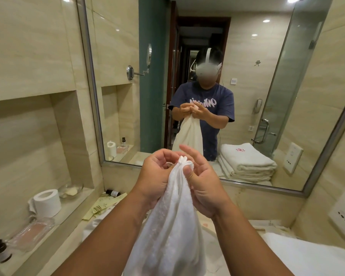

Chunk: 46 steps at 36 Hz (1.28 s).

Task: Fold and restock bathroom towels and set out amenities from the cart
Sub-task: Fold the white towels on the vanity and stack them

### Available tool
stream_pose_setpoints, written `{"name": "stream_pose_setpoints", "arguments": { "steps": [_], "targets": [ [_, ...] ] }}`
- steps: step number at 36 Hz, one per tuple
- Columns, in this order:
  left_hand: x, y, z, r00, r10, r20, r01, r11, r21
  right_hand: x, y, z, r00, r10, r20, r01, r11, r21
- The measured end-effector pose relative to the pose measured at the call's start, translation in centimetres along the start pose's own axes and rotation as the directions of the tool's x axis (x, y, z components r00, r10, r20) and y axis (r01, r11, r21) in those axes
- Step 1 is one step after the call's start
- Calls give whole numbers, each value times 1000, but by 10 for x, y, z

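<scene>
Beige-tiled bathroom, mirror ahead: left hand and right hand, both closed, pinch the white towel by gathered corners above the worktop; corners should be matched evenly before folding.

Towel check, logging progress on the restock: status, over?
Left hand and right hand both pinch the white towel at its bunched top; it hangs unfolded. Toilet roll on the niche ledge, clear of it.

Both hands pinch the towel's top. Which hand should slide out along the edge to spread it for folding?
Right, probably. The right hand grips the white terry towel loosely, fingers half open; the left hand is clamped tighter, so it anchors.
</scene>
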State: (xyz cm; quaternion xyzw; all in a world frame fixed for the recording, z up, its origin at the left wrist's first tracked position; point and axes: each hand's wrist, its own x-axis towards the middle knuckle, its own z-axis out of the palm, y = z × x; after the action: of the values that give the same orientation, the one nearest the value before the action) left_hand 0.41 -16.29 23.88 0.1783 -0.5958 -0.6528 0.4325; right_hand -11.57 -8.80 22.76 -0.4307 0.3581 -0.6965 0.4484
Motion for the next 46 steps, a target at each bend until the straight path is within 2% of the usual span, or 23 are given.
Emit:
{"name": "stream_pose_setpoints", "arguments": {
  "steps": [4, 9, 15, 16, 18, 20, 21, 23, 26, 30, 33, 35, 38, 43, 46],
  "targets": [
    [5, -7, -6, 996, 74, -56, -69, 993, 97, 0, 3, -4, 999, 32, -16, -35, 976, -213],
    [3, 0, -3, 992, 94, -81, -71, 966, 247, 2, 2, -4, 986, -23, -164, -13, 977, -214],
    [-8, -7, -10, 992, 86, 94, -121, 878, 463, 8, -3, -15, 925, -133, -356, 32, 961, -275],
    [-12, -12, -11, 987, 98, 126, -150, 833, 532, 10, -3, -18, 911, -156, -382, 39, 954, -297],
    [-22, -22, -11, 966, 140, 217, -254, 658, 708, 15, -4, -23, 890, -192, -413, 56, 946, -319],
    [-33, -35, -12, 947, 101, 304, -313, 499, 808, 18, -5, -28, 875, -211, -435, 70, 946, -318],
    [-36, -43, -13, 944, 61, 323, -314, 456, 833, 19, -6, -30, 870, -219, -442, 76, 945, -317],
    [-40, -61, -17, 946, 17, 325, -304, 399, 865, 20, -8, -33, 866, -223, -449, 82, 947, -311],
    [-42, -82, -23, 967, 59, 249, -255, 332, 908, 20, -10, -38, 854, -201, -479, 76, 961, -267],
    [-45, -99, -33, 991, 110, 76, -108, 330, 938, 19, -11, -46, 830, -197, -521, 76, 967, -244],
    [-44, -106, -44, 999, 23, 26, -32, 341, 939, 18, -12, -50, 830, -141, -540, 73, 987, -144],
    [-47, -108, -47, 998, -3, 64, -60, 288, 956, 17, -14, -52, 827, -110, -551, 68, 993, -96],
    [-52, -113, -46, 974, 162, 161, -183, 130, 974, 15, -16, -55, 821, -69, -567, 57, 998, -39],
    [-59, -110, -24, 917, 292, 272, -289, 18, 957, 12, -16, -58, 833, -26, -552, 23, 1000, -13],
    [-61, -111, -10, 836, 419, 353, -372, -39, 927, 13, -18, -56, 824, -18, -567, 42, 999, 29]
  ]
}}
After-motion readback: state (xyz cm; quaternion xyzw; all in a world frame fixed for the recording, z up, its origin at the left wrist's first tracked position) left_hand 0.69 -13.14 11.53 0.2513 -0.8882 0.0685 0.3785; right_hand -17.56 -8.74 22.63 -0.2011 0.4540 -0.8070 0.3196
